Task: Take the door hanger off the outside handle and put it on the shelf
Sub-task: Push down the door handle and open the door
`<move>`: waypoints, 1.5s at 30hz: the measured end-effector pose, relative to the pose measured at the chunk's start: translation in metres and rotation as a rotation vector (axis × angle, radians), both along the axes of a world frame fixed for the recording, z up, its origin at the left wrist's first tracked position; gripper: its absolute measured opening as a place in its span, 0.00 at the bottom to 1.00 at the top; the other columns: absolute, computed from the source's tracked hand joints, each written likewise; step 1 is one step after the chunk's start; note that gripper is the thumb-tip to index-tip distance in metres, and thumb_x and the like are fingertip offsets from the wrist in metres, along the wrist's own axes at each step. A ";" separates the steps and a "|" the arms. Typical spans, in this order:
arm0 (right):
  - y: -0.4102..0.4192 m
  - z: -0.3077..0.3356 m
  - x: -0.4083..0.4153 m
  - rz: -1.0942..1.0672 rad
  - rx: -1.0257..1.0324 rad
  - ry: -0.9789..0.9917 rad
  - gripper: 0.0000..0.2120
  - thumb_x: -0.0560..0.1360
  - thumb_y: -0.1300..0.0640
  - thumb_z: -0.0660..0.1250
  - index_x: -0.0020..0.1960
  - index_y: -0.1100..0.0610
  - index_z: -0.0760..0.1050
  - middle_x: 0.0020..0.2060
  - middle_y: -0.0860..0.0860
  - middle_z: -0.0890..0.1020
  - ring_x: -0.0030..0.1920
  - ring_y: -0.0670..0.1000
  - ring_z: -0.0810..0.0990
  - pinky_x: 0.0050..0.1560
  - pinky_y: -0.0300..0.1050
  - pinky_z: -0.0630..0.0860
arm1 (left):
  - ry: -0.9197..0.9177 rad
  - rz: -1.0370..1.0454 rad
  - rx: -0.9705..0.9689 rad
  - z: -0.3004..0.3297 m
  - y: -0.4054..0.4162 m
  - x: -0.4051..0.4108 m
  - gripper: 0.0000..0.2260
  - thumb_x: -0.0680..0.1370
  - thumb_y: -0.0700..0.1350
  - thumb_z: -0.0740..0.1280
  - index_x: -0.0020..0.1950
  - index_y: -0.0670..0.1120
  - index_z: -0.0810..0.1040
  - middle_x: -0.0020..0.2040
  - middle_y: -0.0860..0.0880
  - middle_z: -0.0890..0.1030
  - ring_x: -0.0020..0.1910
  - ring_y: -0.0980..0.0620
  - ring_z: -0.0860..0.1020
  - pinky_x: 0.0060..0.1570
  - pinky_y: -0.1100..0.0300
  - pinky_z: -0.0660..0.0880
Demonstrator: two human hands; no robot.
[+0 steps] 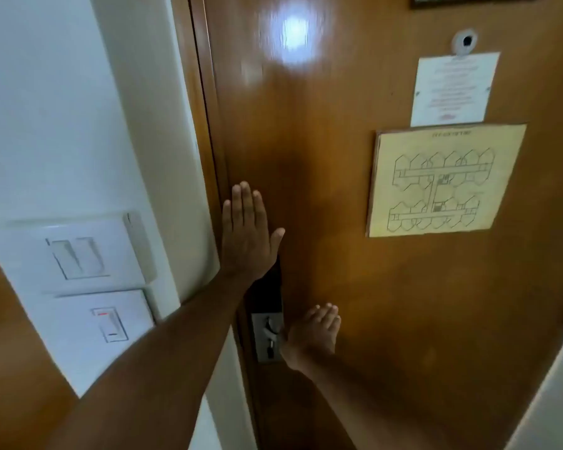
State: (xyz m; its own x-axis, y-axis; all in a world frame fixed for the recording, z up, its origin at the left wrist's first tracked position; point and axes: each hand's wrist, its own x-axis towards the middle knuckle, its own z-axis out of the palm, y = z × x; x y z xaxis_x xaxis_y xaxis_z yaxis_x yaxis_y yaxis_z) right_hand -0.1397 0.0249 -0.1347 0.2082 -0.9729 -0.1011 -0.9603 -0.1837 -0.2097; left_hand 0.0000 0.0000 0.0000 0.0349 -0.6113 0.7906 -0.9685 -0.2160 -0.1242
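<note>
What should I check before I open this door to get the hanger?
1. Left hand flat on the door near its edge: ok.
2. Right hand at the lock plate: ok; grip on the handle: cannot tell.
3. Door open: not ok, it looks shut against the frame.
4. Hanger in view: not ok, only the inside face shows.
5. Both hands free to take it: ok.
6. Shelf located: cannot tell.
</note>
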 end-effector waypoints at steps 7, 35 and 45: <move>-0.009 -0.001 0.011 0.401 -0.101 0.243 0.22 0.83 0.42 0.56 0.57 0.58 0.79 0.51 0.58 0.81 0.57 0.62 0.79 0.63 0.59 0.73 | -0.016 0.025 0.068 -0.023 -0.002 0.002 0.38 0.83 0.61 0.55 0.81 0.34 0.52 0.81 0.32 0.54 0.81 0.33 0.52 0.79 0.39 0.49; 0.074 -0.022 -0.041 0.393 -0.268 0.120 0.07 0.79 0.51 0.67 0.46 0.54 0.79 0.40 0.51 0.84 0.43 0.53 0.82 0.44 0.46 0.73 | -0.003 0.007 0.027 -0.030 0.093 -0.042 0.36 0.81 0.58 0.58 0.81 0.36 0.52 0.81 0.33 0.56 0.81 0.34 0.53 0.78 0.41 0.44; 0.159 -0.033 -0.082 0.152 -0.305 0.175 0.07 0.75 0.48 0.69 0.44 0.51 0.80 0.43 0.50 0.84 0.50 0.51 0.80 0.69 0.50 0.69 | -0.081 -0.502 -0.148 -0.050 0.190 -0.058 0.29 0.84 0.52 0.55 0.78 0.34 0.57 0.79 0.32 0.60 0.80 0.35 0.56 0.80 0.44 0.50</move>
